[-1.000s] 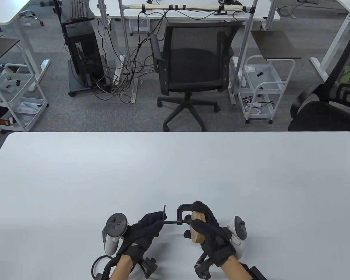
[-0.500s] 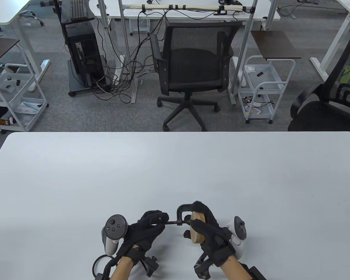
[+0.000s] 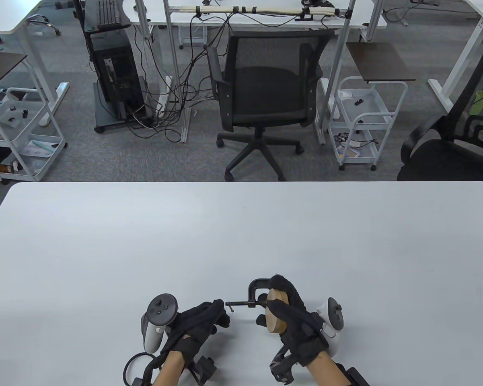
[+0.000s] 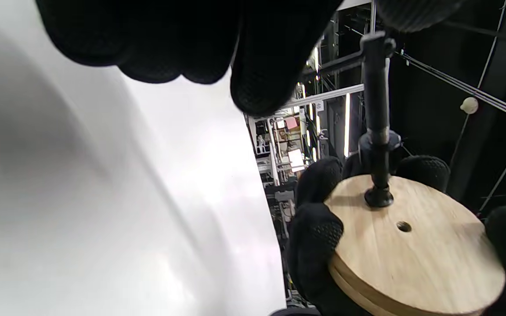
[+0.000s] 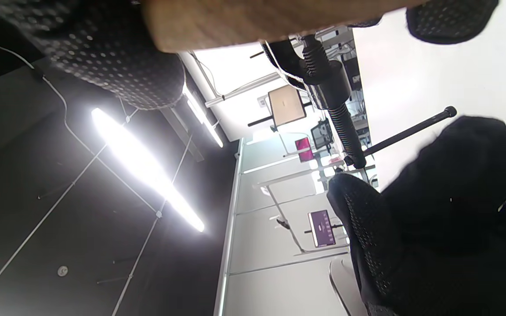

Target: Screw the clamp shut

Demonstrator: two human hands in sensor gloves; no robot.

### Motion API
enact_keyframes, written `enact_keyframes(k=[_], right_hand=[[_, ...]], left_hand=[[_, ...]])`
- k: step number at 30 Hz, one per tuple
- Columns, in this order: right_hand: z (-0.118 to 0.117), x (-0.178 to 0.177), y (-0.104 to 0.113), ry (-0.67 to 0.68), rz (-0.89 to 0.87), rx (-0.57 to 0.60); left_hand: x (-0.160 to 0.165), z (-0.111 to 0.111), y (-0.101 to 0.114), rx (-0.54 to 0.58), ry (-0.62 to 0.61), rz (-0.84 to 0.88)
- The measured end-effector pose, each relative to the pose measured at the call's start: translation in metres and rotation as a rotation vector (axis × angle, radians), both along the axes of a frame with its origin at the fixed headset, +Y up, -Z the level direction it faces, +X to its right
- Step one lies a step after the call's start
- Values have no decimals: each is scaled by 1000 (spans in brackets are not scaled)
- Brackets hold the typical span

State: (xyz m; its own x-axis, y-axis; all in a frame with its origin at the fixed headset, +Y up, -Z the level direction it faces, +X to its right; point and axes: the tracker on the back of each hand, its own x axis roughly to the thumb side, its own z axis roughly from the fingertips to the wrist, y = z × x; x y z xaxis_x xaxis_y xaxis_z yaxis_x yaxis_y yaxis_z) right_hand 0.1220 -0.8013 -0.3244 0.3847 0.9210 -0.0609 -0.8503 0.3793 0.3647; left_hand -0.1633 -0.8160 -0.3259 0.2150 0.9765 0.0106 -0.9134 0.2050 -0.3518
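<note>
Table view is evenly bright and sharp. Right wrist view has ceiling-light glare at centre left; near fingers (image 5: 117, 66) are blurred.

White table (image 3: 241, 241): near edge, centre. Right hand (image 3: 295, 321), black glove, white tracker (image 3: 331, 325) on its back, grips a round wooden disc (image 3: 275, 315) standing on edge. Black C-clamp (image 3: 257, 291) arches over the disc's far rim; its screw runs leftward, ending in a crossbar handle (image 3: 230, 306). Left hand (image 3: 197, 321), black glove, grey tracker (image 3: 157, 321), fingers curled just beside the handle; contact cannot be told. Beyond the table: black office chair (image 3: 265, 92), two white carts (image 3: 364, 120), cabling.
</note>
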Motion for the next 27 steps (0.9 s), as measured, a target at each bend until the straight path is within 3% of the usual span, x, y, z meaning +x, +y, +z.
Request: enact_keyframes(k=[6,12,23,27], right_hand=[[2,-7,-2,31,37,6],[3,-11,-2,26,30,1],[2,-7,-3,-1,11,-10],[2,-4,-4,-31,-5,-24]], left_hand=[[4,-2,2,59,-49,72],[1,-1,14,233,19,70],[2,0,15,225,7,46],[-2,3,21,288,51,-46]])
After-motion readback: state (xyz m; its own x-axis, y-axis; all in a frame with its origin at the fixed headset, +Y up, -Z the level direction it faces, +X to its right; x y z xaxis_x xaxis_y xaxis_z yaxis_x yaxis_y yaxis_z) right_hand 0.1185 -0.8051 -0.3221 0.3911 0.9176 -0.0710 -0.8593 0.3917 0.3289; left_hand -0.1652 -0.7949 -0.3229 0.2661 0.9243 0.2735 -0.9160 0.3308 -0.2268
